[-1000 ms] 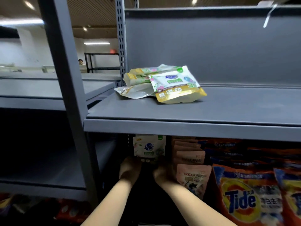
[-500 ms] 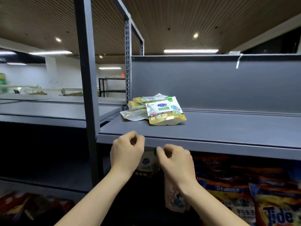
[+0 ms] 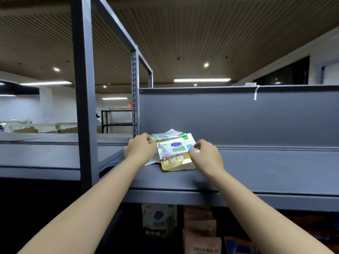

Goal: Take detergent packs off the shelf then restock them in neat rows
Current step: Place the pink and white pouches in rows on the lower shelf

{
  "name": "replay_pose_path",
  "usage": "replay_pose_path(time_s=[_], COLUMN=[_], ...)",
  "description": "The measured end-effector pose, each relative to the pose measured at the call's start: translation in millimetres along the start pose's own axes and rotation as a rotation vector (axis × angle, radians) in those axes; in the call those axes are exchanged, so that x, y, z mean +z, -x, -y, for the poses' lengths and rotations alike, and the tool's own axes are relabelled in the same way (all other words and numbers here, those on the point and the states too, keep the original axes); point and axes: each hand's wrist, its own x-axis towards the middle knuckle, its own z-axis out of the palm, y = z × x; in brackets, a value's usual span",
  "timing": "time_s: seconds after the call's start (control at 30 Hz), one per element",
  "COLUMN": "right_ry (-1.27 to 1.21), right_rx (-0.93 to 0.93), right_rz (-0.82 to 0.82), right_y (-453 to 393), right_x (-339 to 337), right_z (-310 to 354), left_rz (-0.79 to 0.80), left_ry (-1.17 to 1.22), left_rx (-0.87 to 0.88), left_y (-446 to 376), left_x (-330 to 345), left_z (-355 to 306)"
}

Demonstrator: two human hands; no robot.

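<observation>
Your left hand grips the pile's left edge; your right hand pinches the top pack at its 3 o'clock edge. The packs lie on the grey shelf, near its left post.

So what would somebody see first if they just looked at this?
Probably the two hands, left hand and right hand, reaching onto the grey shelf. Between them lies a small pile of detergent packs, white and gold on top, near the shelf's left end.

Both forearms bare, no sleeves or jewellery.
</observation>
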Motion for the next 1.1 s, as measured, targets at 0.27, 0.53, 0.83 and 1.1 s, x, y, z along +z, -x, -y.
replay_pose_path(time_s=[0.27, 0.53, 0.83, 1.1], right_ry=[0.036, -0.359, -0.440, -0.348], right_rx=[0.138, 0.307, 0.414, 0.404], right_rz=[0.088, 0.197, -0.097, -0.369], right_y=[-45.2, -60.8, -65.1, -48.0], right_x=[31.8, 38.9, 29.4, 4.7], right_z=[-24.7, -45.1, -52.0, -40.6], left_rz=[-0.008, -0.010, -0.330, -0.128], left_ry=[-0.307, -0.529, -0.549, -0.456], left_rx=[0.065, 0.215, 0.496, 0.681], left_y=[-52.9, -97.8, -60.7, -0.1], left_x=[48.0, 74.6, 72.9, 65.8], left_z=[-1.0, 15.4, 7.5, -19.0])
